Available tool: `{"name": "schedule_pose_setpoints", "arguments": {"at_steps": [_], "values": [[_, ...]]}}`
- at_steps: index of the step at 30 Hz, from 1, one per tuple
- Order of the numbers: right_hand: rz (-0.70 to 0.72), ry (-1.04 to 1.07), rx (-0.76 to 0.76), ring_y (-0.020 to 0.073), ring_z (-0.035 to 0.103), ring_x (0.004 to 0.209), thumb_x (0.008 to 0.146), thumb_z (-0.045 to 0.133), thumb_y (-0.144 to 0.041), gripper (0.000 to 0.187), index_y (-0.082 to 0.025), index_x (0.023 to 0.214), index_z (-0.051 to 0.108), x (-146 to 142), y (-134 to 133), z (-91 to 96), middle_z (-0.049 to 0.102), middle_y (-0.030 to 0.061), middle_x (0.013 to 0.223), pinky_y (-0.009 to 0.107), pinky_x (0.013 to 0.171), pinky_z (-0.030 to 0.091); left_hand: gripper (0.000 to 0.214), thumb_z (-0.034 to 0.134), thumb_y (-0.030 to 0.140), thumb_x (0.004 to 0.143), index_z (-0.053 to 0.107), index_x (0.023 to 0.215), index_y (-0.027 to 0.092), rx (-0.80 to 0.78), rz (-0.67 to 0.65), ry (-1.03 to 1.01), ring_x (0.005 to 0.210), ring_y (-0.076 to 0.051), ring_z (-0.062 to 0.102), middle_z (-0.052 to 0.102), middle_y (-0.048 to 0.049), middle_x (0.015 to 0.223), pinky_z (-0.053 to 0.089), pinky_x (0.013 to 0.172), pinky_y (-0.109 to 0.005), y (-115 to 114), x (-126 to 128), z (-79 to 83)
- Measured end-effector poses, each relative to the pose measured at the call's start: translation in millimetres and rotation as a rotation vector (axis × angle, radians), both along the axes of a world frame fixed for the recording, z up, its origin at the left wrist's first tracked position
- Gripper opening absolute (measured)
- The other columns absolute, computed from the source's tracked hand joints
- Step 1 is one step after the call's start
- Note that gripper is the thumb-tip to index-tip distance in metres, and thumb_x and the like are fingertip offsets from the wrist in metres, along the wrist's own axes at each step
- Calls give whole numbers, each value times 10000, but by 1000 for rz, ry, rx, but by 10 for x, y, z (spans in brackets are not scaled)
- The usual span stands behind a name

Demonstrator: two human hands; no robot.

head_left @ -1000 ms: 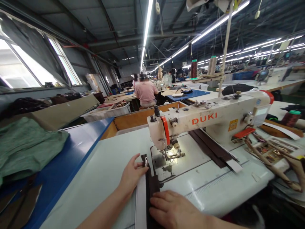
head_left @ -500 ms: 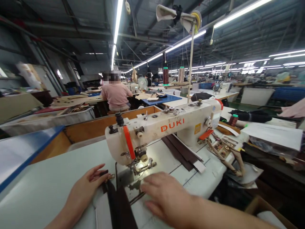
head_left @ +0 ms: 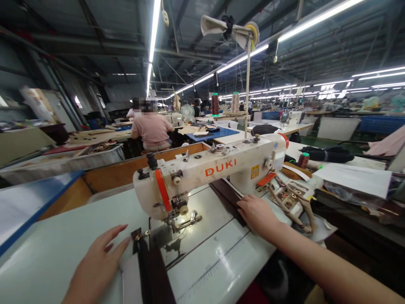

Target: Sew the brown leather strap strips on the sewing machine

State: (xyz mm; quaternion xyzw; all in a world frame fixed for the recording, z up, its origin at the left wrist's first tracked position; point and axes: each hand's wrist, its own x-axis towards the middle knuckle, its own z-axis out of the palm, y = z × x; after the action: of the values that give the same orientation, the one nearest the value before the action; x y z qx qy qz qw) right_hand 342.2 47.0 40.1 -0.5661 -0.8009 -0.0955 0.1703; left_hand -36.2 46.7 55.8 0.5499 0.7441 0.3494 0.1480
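My left hand [head_left: 98, 261] hovers at the left of the sewing machine [head_left: 218, 164], thumb and fingers apart, holding nothing. Beside its fingertips lies a black zipper-like tape [head_left: 144, 257] with a small gold-coloured metal piece [head_left: 139, 236] at its far end. A dark brown strip [head_left: 160, 274] runs alongside the tape, and a whitish strip [head_left: 131, 274] shows at its left. My right hand [head_left: 257, 215] reaches under the machine's arm at the right. Its fingers are closed over the near end of some stacked dark brown strips [head_left: 223, 192]; the fingertips are partly hidden.
The presser foot [head_left: 182, 223] stands over the needle plate, right of the tape. A tray of small parts [head_left: 292, 196] sits at the machine's right end. Wooden boards [head_left: 110, 164] edge the table's back. A person in pink [head_left: 152, 128] sits further off.
My right hand has moved right and away, from in front of the presser foot to the stacked brown strips. My left hand has come off the tape's metal end.
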Motion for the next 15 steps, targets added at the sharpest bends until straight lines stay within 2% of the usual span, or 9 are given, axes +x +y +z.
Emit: {"name": "schedule_pose_setpoints", "arguments": {"at_steps": [2,5,8,10,12,13,15], "values": [[5,31,81,216,629,706,886,556,-126,200,-186,713,636,46,26,30,676,82,733,301,647,470,414,456,506,732,611,1003,235,64,-32,60,1022,-356,631,603,-92,1243,470,950,-545,-92,-57,-56],[10,107,232,213,636,758,959,458,-191,238,-170,827,655,109,-26,168,689,104,818,311,692,480,426,429,525,794,623,1043,238,221,-128,207,1079,-353,612,599,-102,1257,531,883,-512,-237,-78,-135],[125,233,408,190,648,826,988,427,-249,234,-170,938,642,110,-290,420,697,96,900,292,748,499,334,423,445,887,612,1096,265,433,-283,425,1126,-298,603,623,-71,1232,570,850,-427,-440,44,-119],[263,391,537,163,657,755,955,513,-228,124,-195,971,630,74,-548,611,702,60,855,258,693,513,303,423,357,928,578,1179,284,577,-415,573,1099,-250,626,623,-53,1242,545,910,-388,-617,188,-66],[323,544,517,149,661,695,923,570,-219,91,-234,986,635,15,-779,774,706,26,824,237,635,520,355,423,272,943,515,1286,289,665,-547,688,1090,-216,634,611,-56,1275,514,951,-338,-806,349,-24],[348,634,452,142,654,653,914,584,-230,85,-251,969,646,-27,-859,831,702,12,795,226,585,515,401,422,236,943,473,1337,295,683,-610,731,1088,-205,636,608,-58,1286,513,946,-311,-897,430,-19],[409,839,190,122,606,530,904,597,-282,77,-253,895,668,-153,-918,869,666,-11,680,201,458,469,482,439,188,935,403,1393,334,703,-695,783,1076,-194,644,621,-45,1277,524,921,-284,-1051,581,-54]]}}
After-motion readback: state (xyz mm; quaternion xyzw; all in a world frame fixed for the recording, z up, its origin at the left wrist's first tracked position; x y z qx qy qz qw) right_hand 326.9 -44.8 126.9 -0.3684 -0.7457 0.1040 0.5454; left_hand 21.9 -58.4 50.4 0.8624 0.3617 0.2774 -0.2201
